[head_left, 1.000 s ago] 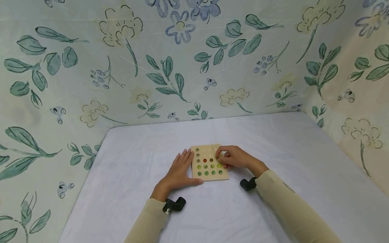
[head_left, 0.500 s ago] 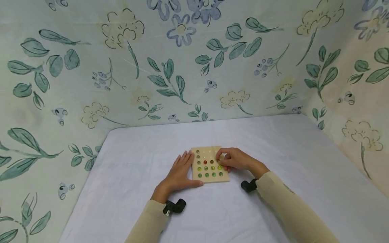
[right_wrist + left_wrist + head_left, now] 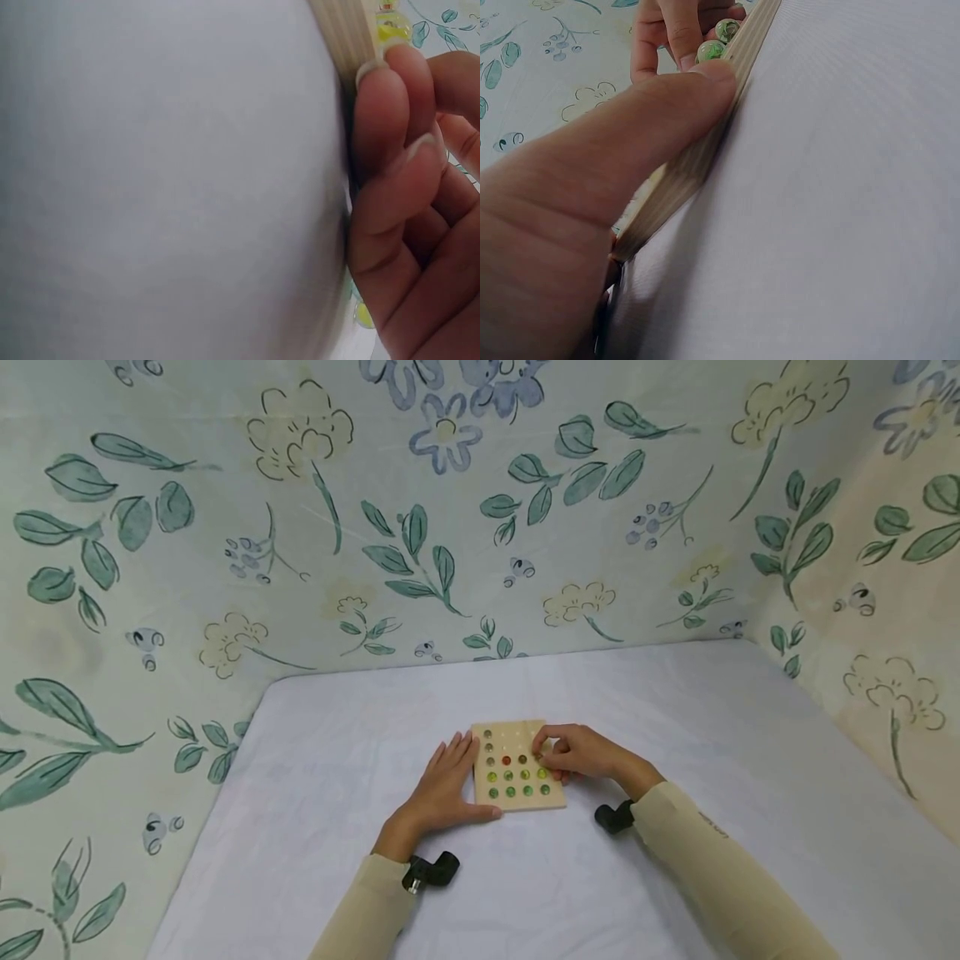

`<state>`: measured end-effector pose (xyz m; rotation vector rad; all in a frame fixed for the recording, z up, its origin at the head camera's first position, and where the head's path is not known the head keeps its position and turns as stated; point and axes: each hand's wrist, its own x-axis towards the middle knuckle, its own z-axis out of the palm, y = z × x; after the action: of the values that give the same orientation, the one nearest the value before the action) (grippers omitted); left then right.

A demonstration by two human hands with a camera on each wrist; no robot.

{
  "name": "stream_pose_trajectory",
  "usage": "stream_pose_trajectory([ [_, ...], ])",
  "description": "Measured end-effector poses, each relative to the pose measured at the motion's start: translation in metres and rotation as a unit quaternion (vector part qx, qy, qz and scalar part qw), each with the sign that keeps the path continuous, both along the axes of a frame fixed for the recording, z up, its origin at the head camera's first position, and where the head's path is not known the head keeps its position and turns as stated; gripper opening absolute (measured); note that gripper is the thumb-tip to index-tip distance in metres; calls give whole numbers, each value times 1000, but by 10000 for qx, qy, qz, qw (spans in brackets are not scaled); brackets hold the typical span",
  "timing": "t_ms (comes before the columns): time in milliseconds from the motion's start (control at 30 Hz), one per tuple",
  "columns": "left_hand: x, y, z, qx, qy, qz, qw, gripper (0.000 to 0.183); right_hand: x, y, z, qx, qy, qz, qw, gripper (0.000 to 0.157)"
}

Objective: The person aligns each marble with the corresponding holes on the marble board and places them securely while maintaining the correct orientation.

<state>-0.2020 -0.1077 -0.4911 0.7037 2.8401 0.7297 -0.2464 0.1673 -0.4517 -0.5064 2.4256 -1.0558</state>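
A square wooden board (image 3: 519, 803) lies on the white-covered table, with glass marbles in rows of hollows. Green marbles (image 3: 511, 792) fill the near rows, a red marble (image 3: 507, 761) and a dark marble (image 3: 522, 760) sit in the row behind, and darker ones run up the left column. My left hand (image 3: 441, 781) rests along the board's left edge with fingers straight, its thumb at the near corner. At the right side, my right hand (image 3: 581, 752) pinches a marble (image 3: 538, 757) between thumb and index finger, mostly hidden. Its other fingers curl by the board's right edge.
A white cloth (image 3: 360, 727) covers the table all around the board. Behind it and to the sides hangs a floral curtain (image 3: 480, 552). Black wrist cameras (image 3: 431, 869) sit at both sleeve cuffs, close over the cloth.
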Motion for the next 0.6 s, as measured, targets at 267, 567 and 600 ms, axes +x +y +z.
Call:
stream_pose_trajectory([
  [267, 1, 0, -4, -31, -3, 28, 10000, 120, 3, -1, 0, 5, -58, -60, 10000, 17],
  [567, 0, 0, -1, -51, 69, -9, 10000, 120, 0, 1, -1, -36, -7, -18, 10000, 17],
  [600, 0, 0, -1, -40, 73, -21, 10000, 120, 0, 2, 0, -41, -25, -23, 10000, 17],
])
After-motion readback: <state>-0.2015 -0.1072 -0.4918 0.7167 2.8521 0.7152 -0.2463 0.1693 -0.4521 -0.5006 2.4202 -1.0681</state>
